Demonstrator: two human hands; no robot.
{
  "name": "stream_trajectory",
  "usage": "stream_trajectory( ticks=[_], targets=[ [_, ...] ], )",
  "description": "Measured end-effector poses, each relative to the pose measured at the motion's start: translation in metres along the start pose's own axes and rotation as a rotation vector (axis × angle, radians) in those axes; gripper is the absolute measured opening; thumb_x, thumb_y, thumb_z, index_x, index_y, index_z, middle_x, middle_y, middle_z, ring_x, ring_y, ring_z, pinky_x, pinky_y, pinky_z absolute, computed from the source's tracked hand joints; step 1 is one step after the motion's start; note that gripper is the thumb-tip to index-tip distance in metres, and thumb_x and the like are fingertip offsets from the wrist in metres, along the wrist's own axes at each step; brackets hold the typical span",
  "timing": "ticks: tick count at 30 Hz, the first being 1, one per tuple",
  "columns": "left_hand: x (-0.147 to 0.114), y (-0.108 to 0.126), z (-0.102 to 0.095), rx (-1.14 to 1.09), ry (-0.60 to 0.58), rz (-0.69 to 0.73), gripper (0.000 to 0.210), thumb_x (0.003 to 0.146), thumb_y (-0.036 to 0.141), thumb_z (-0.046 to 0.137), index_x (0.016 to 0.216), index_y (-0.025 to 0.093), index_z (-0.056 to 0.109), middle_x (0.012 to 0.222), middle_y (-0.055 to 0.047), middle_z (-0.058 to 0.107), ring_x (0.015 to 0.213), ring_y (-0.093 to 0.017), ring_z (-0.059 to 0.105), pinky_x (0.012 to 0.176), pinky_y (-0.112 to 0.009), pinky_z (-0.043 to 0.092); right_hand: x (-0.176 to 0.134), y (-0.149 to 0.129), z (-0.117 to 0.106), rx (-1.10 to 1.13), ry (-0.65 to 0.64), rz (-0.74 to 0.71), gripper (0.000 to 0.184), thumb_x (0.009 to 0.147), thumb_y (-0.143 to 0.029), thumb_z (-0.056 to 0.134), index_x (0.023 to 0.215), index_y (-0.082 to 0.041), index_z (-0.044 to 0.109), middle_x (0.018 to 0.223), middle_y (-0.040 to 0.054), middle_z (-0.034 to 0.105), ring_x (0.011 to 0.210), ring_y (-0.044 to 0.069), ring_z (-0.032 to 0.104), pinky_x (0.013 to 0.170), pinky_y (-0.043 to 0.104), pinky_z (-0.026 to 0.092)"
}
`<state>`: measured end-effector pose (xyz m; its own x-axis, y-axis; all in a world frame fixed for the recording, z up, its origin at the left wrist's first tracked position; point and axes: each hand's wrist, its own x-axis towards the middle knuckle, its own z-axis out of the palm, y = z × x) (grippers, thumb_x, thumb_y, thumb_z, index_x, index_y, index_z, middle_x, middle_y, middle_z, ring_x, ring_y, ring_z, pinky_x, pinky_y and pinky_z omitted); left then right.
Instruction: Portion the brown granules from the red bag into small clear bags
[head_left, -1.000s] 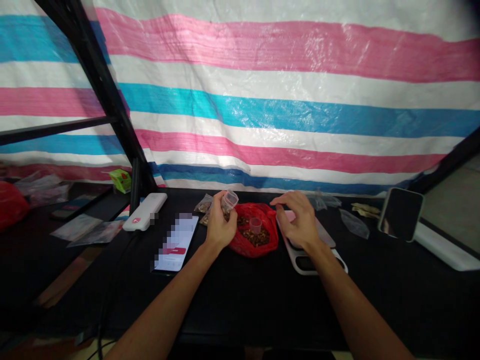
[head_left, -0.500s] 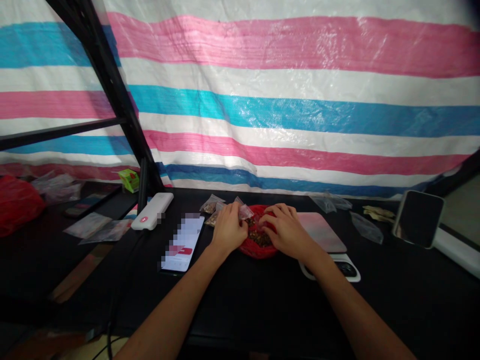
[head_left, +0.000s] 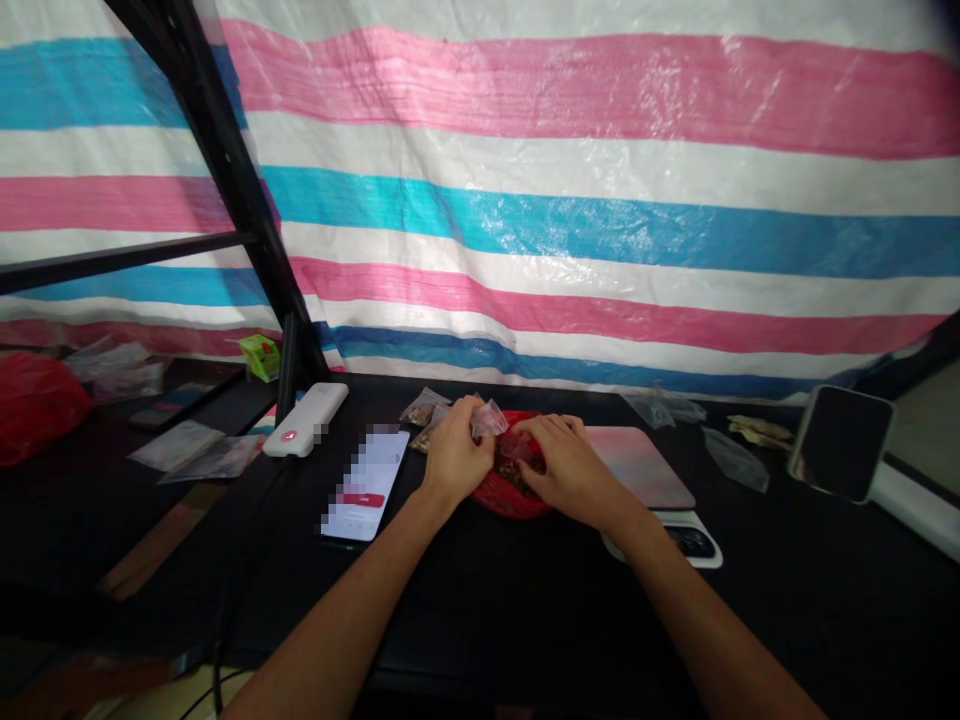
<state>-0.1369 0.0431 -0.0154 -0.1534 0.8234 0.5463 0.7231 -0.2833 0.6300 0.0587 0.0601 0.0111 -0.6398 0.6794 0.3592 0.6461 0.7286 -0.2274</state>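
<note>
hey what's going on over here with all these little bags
A person's left hand holds a small clear bag at the edge of an open red bag with brown bits inside. The right hand has its fingers at a small clear cup over those bits; its grip is hard to make out. Filled packets lie beyond the left hand, and a lit phone lies left of it.
</note>
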Motion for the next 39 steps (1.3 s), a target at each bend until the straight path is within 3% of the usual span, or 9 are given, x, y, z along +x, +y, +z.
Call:
stream_trajectory(
  ticks=[5, 11, 17, 22, 27, 30, 34, 39],
  targets=[
    [-0.001, 0.002, 0.003, -0.121, -0.079, -0.042, 0.015, 0.083, 0.011, 0.057, 0.092, 0.024, 0.055, 0.087, -0.001, 0.067, 0.082, -0.021, 0.065, 0.075, -0.031, 0.046, -0.003, 0.003, 0.000, -0.086, -0.073, 0.014, 0.035, 0.086, -0.018, 0.065, 0.120, -0.022, 0.069, 0.110, 0.0086, 0.068, 0.108, 0.027, 0.059, 0.097, 0.042, 0.034],
    [-0.001, -0.002, 0.005, -0.187, -0.146, -0.145, 0.019, 0.080, 0.013, 0.060, 0.096, 0.023, 0.059, 0.081, 0.000, 0.069, 0.075, -0.020, 0.065, 0.073, -0.031, 0.046, -0.002, 0.004, 0.002, -0.062, -0.068, 0.015, 0.033, 0.095, -0.021, 0.062, 0.128, -0.022, 0.067, 0.119, 0.0088, 0.070, 0.112, 0.026, 0.060, 0.095, 0.041, 0.034],
    [0.004, -0.005, 0.011, -0.461, -0.162, -0.221, 0.014, 0.078, 0.015, 0.062, 0.092, 0.019, 0.063, 0.084, 0.000, 0.070, 0.079, -0.018, 0.066, 0.077, -0.029, 0.049, -0.003, 0.005, 0.004, -0.087, -0.059, 0.028, 0.024, 0.096, -0.021, 0.063, 0.120, -0.022, 0.070, 0.119, 0.0077, 0.072, 0.110, 0.026, 0.062, 0.093, 0.041, 0.034],
    [0.006, -0.003, 0.011, -0.674, -0.095, -0.421, 0.016, 0.075, 0.020, 0.065, 0.090, 0.018, 0.066, 0.082, 0.000, 0.070, 0.075, -0.016, 0.062, 0.073, -0.026, 0.048, -0.001, 0.003, 0.002, -0.080, -0.059, 0.022, 0.030, 0.096, -0.019, 0.065, 0.125, -0.025, 0.069, 0.124, 0.0072, 0.073, 0.112, 0.025, 0.064, 0.090, 0.039, 0.035],
    [0.005, 0.000, 0.010, -0.848, -0.164, -0.562, 0.020, 0.073, 0.022, 0.066, 0.092, 0.017, 0.068, 0.081, 0.000, 0.071, 0.070, -0.016, 0.062, 0.069, -0.027, 0.048, 0.001, -0.003, 0.002, -0.083, -0.064, 0.050, 0.027, 0.096, -0.023, 0.067, 0.123, -0.024, 0.070, 0.125, 0.0077, 0.074, 0.111, 0.025, 0.066, 0.088, 0.039, 0.036],
    [0.007, -0.001, 0.009, -0.778, -0.124, -0.492, 0.018, 0.074, 0.021, 0.066, 0.091, 0.018, 0.067, 0.083, 0.000, 0.070, 0.074, -0.017, 0.063, 0.073, -0.027, 0.049, 0.002, -0.007, 0.002, -0.062, -0.040, 0.078, 0.024, 0.095, -0.028, 0.069, 0.118, -0.022, 0.071, 0.121, 0.0078, 0.076, 0.107, 0.026, 0.068, 0.088, 0.040, 0.038],
    [0.008, -0.001, 0.006, -0.577, -0.018, -0.276, 0.014, 0.079, 0.019, 0.066, 0.092, 0.020, 0.061, 0.083, 0.002, 0.066, 0.080, -0.016, 0.062, 0.079, -0.027, 0.049, 0.004, -0.005, 0.000, 0.048, 0.031, 0.108, 0.021, 0.092, -0.028, 0.070, 0.113, -0.026, 0.072, 0.112, 0.0038, 0.079, 0.101, 0.026, 0.068, 0.092, 0.043, 0.040],
    [0.004, -0.003, 0.007, -0.404, -0.002, -0.130, 0.014, 0.088, 0.024, 0.065, 0.101, 0.020, 0.059, 0.092, -0.002, 0.067, 0.089, -0.019, 0.064, 0.085, -0.031, 0.050, 0.007, 0.004, -0.002, 0.434, 0.209, 0.198, 0.024, 0.094, -0.027, 0.064, 0.117, -0.025, 0.062, 0.108, 0.0040, 0.079, 0.101, 0.023, 0.073, 0.101, 0.046, 0.048]
  ],
)
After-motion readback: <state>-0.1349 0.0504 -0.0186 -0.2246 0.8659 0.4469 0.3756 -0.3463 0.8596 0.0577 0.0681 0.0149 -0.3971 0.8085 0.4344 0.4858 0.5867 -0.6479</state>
